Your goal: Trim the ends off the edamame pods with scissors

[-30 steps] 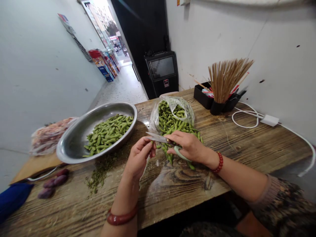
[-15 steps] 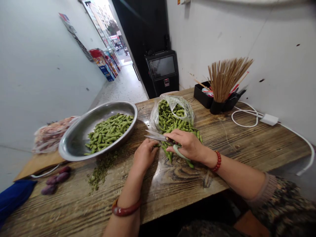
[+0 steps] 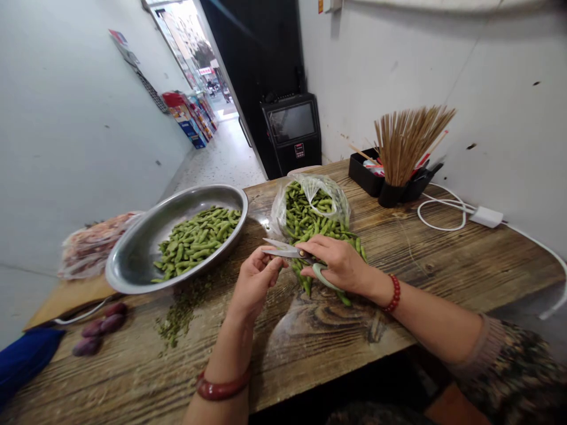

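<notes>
My right hand [image 3: 339, 264] is shut on a pair of scissors [image 3: 321, 273] with pale green handles, the blades parted and pointing left. Just under those blades, my left hand [image 3: 257, 277] is closed in a pinch on an edamame pod, mostly hidden by the fingers. Behind my right hand, a clear plastic bag [image 3: 278, 215] lies open with edamame pods [image 3: 305, 221] spilling out of it towards me. To the left stands a wide steel basin [image 3: 137, 254], tilted, with a heap of edamame pods [image 3: 199, 236] in it.
Small green trimmings [image 3: 175, 321] lie before the basin. Several purple-red onions [image 3: 91, 345], a blue cloth [image 3: 29, 360] and a bag of meat [image 3: 95, 242] are at left. Back right hold skewers [image 3: 403, 147], a black box [image 3: 365, 174] and a white cable with adapter [image 3: 486, 216].
My left hand has turned and lifted slightly from the table, its fingertips now at the scissor blades. My right hand has barely moved, still holding the scissors with blades parted.
</notes>
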`<state>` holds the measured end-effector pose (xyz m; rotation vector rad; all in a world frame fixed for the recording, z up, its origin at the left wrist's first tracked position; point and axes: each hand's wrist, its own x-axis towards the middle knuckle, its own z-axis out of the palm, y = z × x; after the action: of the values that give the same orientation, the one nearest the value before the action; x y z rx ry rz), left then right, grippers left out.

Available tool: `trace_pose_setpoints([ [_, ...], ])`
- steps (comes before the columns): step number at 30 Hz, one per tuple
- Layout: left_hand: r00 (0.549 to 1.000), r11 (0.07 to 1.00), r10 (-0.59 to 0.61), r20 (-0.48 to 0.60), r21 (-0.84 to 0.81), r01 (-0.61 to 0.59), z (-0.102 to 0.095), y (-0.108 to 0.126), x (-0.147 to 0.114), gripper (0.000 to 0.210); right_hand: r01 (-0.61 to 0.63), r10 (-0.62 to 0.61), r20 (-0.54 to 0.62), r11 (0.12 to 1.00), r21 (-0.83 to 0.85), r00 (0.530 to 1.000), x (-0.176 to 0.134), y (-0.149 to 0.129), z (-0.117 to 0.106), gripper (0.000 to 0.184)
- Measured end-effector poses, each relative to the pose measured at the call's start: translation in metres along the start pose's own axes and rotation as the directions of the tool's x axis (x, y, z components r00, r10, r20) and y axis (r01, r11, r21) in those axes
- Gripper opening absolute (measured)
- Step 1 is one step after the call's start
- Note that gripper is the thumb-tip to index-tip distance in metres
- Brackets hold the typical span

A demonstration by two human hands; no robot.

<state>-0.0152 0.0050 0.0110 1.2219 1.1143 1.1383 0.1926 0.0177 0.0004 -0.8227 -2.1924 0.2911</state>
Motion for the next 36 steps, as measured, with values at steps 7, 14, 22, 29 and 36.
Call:
trace_pose_setpoints([
  [7,0.999,0.971,-0.041,0.015,-0.234,0.044,0.0031,0.0060,-0.0040,0.029,-0.007,0.007,-0.013,1.000,0.004,1.000,-0.0005,0.0017,0.0021,0.049],
  [14,0.996,0.986,-0.053,-0.070,-0.159,0.041,0.0032,0.0083,-0.0055,0.023,-0.009,0.009,-0.018,1.000,0.007,1.000,-0.0008,0.0012,0.0025,0.047],
  [22,0.997,0.992,-0.013,-0.072,-0.125,0.004,0.0035,0.0054,-0.0050,0.022,0.016,-0.017,0.015,1.000,0.009,1.000,-0.0005,-0.0002,0.0027,0.051],
  [29,0.999,1.000,0.018,-0.038,0.022,-0.017,0.0054,0.0011,-0.0056,0.018,0.040,-0.040,0.039,0.999,-0.010,0.998,-0.0012,0.0001,0.0042,0.054],
  [36,0.997,0.982,0.062,0.049,0.175,-0.070,0.0062,0.0084,-0.0076,0.021,0.031,-0.031,0.050,1.000,0.001,0.998,-0.0004,0.0014,0.0040,0.050],
])
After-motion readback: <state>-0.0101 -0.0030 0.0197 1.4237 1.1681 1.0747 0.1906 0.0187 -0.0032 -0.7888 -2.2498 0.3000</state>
